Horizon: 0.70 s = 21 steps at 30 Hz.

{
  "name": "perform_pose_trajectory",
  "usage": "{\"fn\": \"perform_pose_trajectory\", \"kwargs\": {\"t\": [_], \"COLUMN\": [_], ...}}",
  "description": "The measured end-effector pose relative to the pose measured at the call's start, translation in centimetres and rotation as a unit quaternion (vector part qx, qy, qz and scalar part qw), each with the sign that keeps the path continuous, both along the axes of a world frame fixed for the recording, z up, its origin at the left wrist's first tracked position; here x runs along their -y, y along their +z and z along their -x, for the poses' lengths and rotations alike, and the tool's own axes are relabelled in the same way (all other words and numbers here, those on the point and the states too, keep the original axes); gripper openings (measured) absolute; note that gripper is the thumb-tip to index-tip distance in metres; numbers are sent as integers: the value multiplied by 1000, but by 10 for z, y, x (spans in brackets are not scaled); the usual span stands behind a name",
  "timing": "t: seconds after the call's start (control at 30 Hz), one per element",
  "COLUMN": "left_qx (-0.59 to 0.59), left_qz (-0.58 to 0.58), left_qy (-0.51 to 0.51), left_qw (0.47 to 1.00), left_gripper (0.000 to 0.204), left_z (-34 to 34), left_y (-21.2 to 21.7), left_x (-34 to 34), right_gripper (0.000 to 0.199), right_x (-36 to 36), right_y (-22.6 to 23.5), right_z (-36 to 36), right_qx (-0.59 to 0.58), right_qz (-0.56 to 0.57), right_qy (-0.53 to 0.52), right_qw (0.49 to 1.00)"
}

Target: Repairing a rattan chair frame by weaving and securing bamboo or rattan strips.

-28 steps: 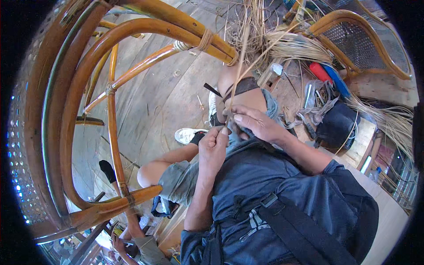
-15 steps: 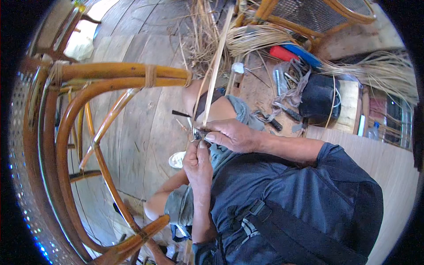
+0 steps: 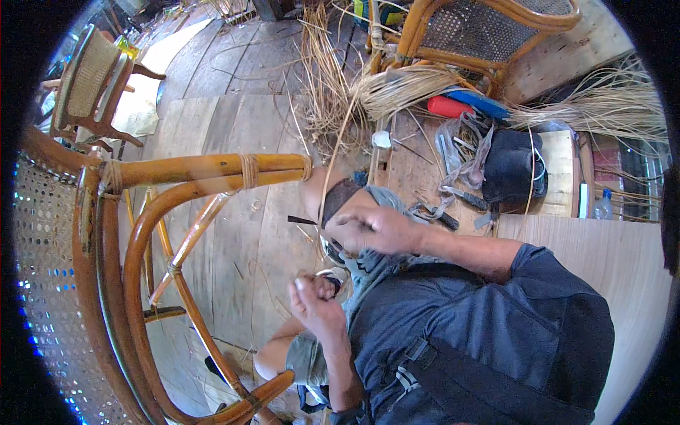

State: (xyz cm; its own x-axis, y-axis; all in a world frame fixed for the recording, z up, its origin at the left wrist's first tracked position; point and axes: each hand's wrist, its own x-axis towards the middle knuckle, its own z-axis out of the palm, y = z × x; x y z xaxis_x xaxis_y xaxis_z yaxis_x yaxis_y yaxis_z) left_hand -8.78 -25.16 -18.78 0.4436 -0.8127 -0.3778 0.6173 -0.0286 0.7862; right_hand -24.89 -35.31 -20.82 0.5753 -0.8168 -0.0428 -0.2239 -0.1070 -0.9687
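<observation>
My left hand is low in the middle, its fingers curled in; whatever they hold, if anything, is hidden. Higher and to the right, my right hand is smeared by motion over my thigh, so its grip is unclear. The two hands are apart. A thin rattan strand rises from beside the right fingers toward the fibre heap. Just left of that hand, a slim black piece sticks out; its kind cannot be made out.
A rattan chair frame with a cane panel stands close on the left. Loose fibres heap at the back, near a cane bundle. At right lie a red object, plastic bag, black container and bottle.
My hands have moved apart, the left downward and the right slightly down and rightward. The broad pale strip that stood up from between them is no longer visible. The view has shifted.
</observation>
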Motion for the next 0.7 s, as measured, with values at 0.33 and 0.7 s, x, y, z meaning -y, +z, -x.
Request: {"fn": "perform_pose_trajectory", "kwargs": {"t": [0.33,0.7], "left_qx": [-21,121], "left_qz": [-10,-159], "left_qy": [64,117], "left_qw": [998,973], "left_gripper": [23,15], "left_z": [-51,-60], "left_y": [-30,-42], "left_x": [-57,-88], "right_gripper": [18,23], "right_x": [151,161], "right_y": [-28,-44], "right_z": [13,-3], "right_qx": [268,223], "right_qz": [-314,-315], "right_qy": [-286,-317], "right_qw": [865,866]}}
